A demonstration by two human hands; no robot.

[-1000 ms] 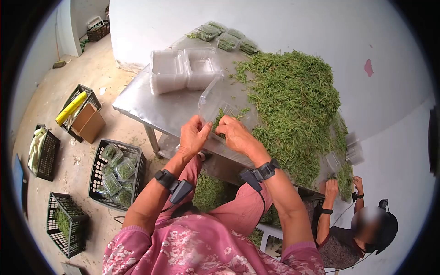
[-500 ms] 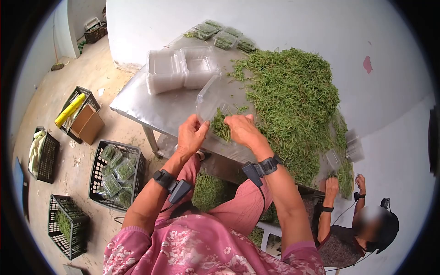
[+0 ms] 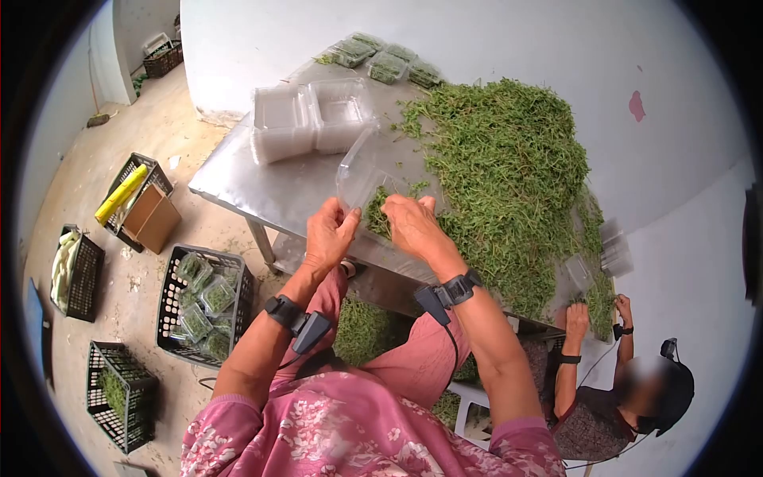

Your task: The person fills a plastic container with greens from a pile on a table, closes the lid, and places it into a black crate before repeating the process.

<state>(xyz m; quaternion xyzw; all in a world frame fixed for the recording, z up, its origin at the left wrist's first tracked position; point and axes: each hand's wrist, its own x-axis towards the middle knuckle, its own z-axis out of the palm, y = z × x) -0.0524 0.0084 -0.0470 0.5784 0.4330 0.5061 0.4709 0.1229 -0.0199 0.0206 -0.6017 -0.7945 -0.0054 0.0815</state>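
My left hand (image 3: 332, 230) pinches the near edge of a clear plastic box (image 3: 359, 176) whose lid stands raised at the table's front edge. Inside the box lie green sprigs (image 3: 378, 213). Over their right side is my right hand (image 3: 416, 225), its fingers curled together; whatever they grip is hidden. A large heap of green sprigs (image 3: 509, 183) covers the table to the right of my hands. Behind my hands, stacked empty clear boxes (image 3: 284, 127) stand on the metal table (image 3: 230, 171).
Filled boxes (image 3: 387, 67) lie at the table's back. On the floor at left, a black crate (image 3: 167, 306) holds filled boxes, near other crates (image 3: 94, 397). At right, a co-worker (image 3: 592, 421) has both hands near the table edge beside more clear boxes (image 3: 616, 253).
My right hand has shifted slightly left over the box. My left hand stays at the box edge. The co-worker's hands have moved a little.
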